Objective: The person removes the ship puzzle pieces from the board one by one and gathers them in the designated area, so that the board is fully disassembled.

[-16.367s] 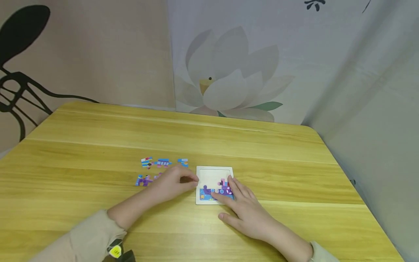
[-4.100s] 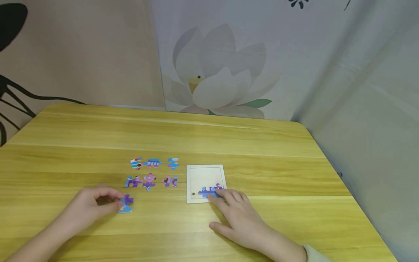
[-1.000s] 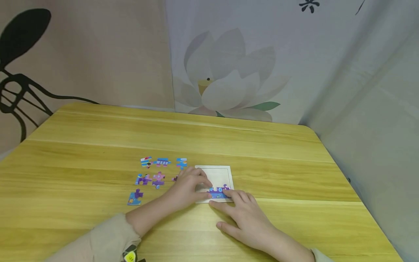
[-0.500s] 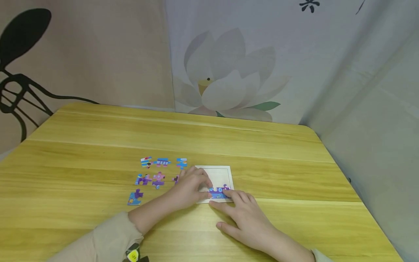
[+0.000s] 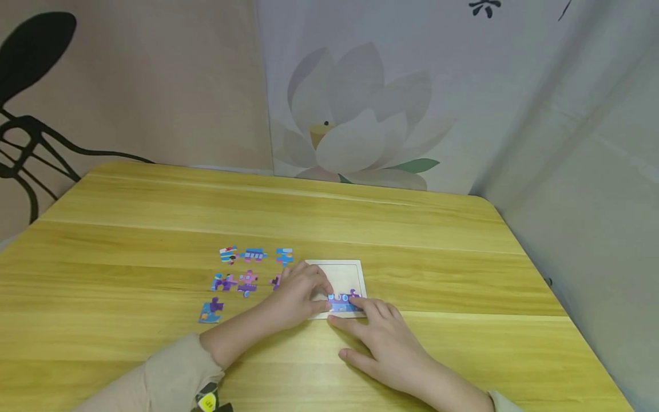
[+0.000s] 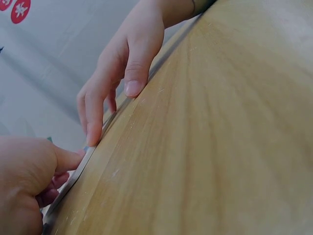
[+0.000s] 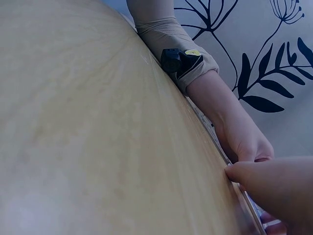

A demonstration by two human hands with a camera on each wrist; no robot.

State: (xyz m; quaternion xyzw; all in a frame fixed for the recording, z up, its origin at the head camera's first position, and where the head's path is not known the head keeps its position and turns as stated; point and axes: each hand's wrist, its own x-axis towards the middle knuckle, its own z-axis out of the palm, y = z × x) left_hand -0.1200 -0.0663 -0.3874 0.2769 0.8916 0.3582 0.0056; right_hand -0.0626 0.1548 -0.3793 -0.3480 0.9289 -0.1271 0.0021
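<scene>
In the head view, joined blue and purple jigsaw pieces [image 5: 341, 303] lie along the near side of a pale square puzzle tray [image 5: 346, 277]. My left hand [image 5: 294, 293] reaches over the tray's left side, thumb and index finger pinching the left end of those pieces. That end is partly hidden by the fingertips. My right hand [image 5: 387, 342] rests at the tray's near right corner, its index fingertip on the right part of the pieces and its thumb held apart. Both wrist views look nearly edge-on along the tabletop, the left hand [image 6: 29, 178] and right hand [image 7: 276, 188] meeting at the tray.
Left of the tray, loose jigsaw pieces [image 5: 254, 254] lie in two rough rows; my left hand partly covers one pink piece [image 5: 276, 281]. A blue and purple corner piece [image 5: 210, 312] lies nearer, beside my left forearm. The wooden table [image 5: 437, 257] ends at a curtain behind.
The blue and purple corner piece, earlier in the tray, was set down on the table at left by my left hand, which then returned to the tray. Over the last second, hardly any movement.
</scene>
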